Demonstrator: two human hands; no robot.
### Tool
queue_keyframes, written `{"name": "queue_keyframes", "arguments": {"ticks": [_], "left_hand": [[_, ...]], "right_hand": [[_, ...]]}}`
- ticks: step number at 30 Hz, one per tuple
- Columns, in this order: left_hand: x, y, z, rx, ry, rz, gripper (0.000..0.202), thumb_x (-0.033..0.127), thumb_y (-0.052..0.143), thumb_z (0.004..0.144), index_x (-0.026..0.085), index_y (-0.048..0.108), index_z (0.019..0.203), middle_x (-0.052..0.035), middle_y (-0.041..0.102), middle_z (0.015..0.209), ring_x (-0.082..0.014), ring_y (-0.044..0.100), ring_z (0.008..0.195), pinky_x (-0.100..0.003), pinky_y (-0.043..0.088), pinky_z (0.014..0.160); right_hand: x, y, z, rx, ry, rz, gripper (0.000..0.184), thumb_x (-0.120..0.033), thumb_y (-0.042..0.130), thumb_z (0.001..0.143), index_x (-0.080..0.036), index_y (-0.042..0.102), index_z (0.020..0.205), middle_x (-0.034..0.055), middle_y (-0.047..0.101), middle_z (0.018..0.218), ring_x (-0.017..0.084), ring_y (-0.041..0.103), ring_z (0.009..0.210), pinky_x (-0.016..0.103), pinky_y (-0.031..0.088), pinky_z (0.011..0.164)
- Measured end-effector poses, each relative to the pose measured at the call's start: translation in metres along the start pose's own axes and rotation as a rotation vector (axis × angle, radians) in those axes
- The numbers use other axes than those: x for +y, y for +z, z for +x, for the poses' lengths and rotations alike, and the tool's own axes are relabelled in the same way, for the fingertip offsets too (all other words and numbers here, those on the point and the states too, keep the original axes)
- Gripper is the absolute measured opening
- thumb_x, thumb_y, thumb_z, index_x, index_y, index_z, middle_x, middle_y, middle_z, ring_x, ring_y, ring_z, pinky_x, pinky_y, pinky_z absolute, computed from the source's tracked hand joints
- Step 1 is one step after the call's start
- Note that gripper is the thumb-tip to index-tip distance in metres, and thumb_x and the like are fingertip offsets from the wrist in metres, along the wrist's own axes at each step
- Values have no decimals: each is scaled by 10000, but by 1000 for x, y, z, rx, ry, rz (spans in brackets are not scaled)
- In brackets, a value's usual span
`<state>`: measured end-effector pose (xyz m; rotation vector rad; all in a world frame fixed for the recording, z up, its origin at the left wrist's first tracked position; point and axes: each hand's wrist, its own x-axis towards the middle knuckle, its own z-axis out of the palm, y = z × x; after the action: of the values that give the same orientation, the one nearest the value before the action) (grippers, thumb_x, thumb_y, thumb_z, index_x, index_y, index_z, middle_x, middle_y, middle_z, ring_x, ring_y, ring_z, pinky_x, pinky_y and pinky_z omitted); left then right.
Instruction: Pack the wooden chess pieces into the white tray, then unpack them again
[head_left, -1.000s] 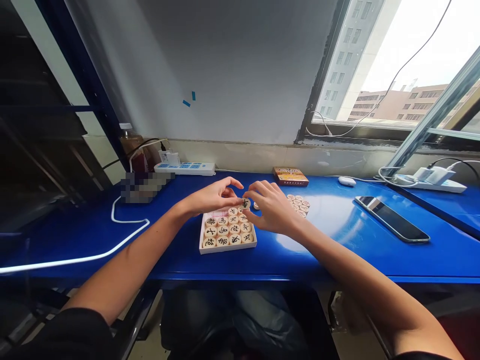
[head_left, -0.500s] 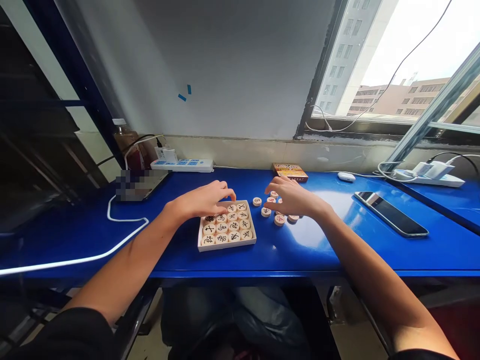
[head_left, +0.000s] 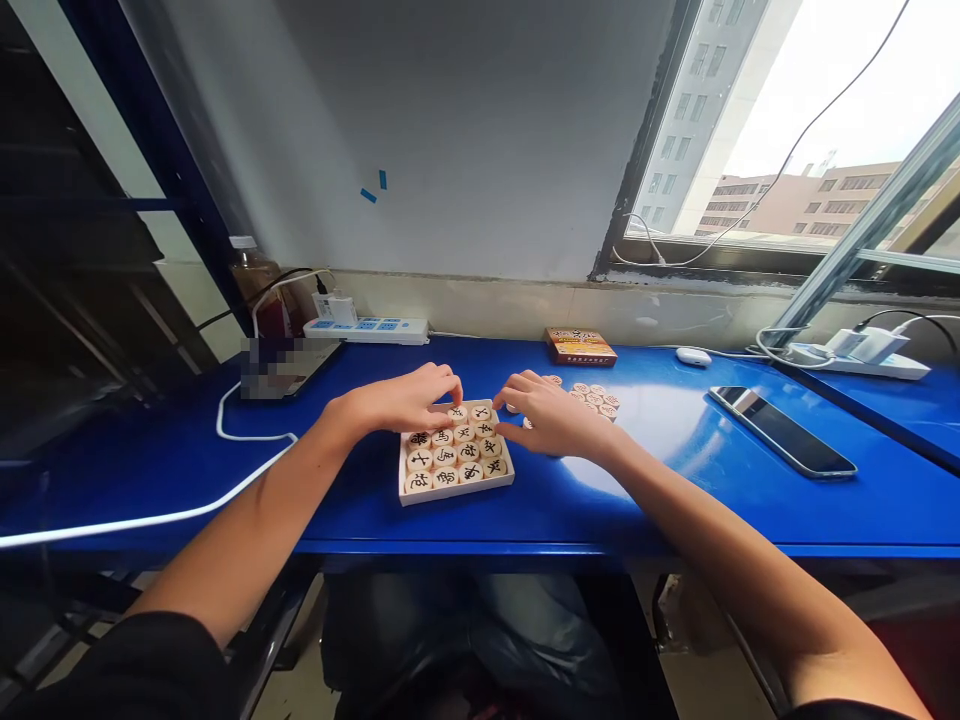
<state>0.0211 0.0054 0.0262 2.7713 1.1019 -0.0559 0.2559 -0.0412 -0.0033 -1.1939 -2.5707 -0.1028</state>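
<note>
Seating step: left hand, fingers pressed together, rests on the far-row pieces in the tray. Right hand, loosely spread, touches the corner piece. Next move calls for level downward pressure.

Daylight from window upper right, overexposed. Sheen on blue counter near its right end. Left side dim. Wide-angle bending at edges.

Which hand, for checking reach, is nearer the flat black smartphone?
Right. The right hand is left of the flat black smartphone; the left hand is farther left.
</note>
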Motion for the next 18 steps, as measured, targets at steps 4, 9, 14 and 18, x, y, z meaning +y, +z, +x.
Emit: {"name": "queue_keyframes", "arguments": {"ticks": [4, 9, 14, 18], "left_hand": [[9, -8, -5, 59, 27, -208, 386, 498, 546, 838, 182, 580, 1056, -57, 585, 1048, -211, 534, 949, -281, 411, 789], [21, -9, -4, 9, 71, -462, 340, 452, 576, 818, 168, 593, 1005, -34, 645, 979, -177, 592, 859, -243, 438, 719], [14, -12, -4, 117, -61, -313, 265, 411, 531, 820, 164, 618, 864, -19, 651, 832, -166, 580, 736, -234, 410, 615], [3, -13, -6, -129, -110, -185, 314, 459, 591, 772, 181, 647, 907, -22, 655, 856, -177, 587, 750, -229, 402, 589]], "right_hand": [[-3, 7, 2, 150, -94, 49, 291, -344, 586, 873, -180, 576, 1113, 43, 595, 969, 185, 487, 922, 307, 336, 756], [-9, 10, 2, 339, -274, -6, 123, -237, 514, 904, -158, 592, 956, 44, 604, 880, 165, 478, 816, 293, 340, 725], [-2, -5, 1, 546, -167, -65, 106, -248, 511, 902, -165, 568, 868, 43, 615, 846, 165, 492, 783, 297, 350, 709], [11, -14, -1, 580, 23, -74, 125, -285, 543, 892, -171, 562, 845, 34, 609, 826, 161, 498, 786, 285, 360, 719]]}}
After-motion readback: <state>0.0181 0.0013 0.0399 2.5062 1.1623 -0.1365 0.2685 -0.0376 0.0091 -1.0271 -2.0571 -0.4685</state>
